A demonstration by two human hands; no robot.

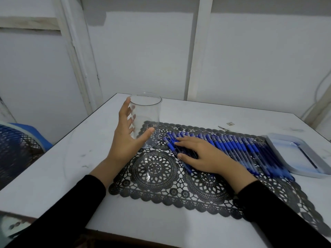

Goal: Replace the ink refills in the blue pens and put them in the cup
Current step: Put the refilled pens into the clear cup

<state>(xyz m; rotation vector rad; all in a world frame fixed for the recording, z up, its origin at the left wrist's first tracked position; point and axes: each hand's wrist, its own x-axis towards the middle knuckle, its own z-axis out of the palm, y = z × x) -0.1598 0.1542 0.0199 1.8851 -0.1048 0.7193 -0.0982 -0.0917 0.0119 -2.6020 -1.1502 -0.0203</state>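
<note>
From the head camera, a white table (53, 169) carries a black lace-patterned placemat (155, 170). A clear, straight-walled cup (150, 111) stands upright at the mat's far left corner.

The left hand (128, 136) is spread wide about the cup's left side, with the thumb across the front of the wall and the fingers showing through it from behind. The fingers look fairly straight. The clear wall blurs things here, so I cannot tell whether they press it or sit just off it.

A long row of blue pens with clear barrels (236, 149) lies side by side on the mat, to the right of the cup. The right hand (202, 157) rests flat on the row's left end, fingers extended over the pens and gripping none.

A pale grey rectangular tray (279, 147) sits just beside the row's right end. Both arms wear black sleeves (71, 208).
</note>
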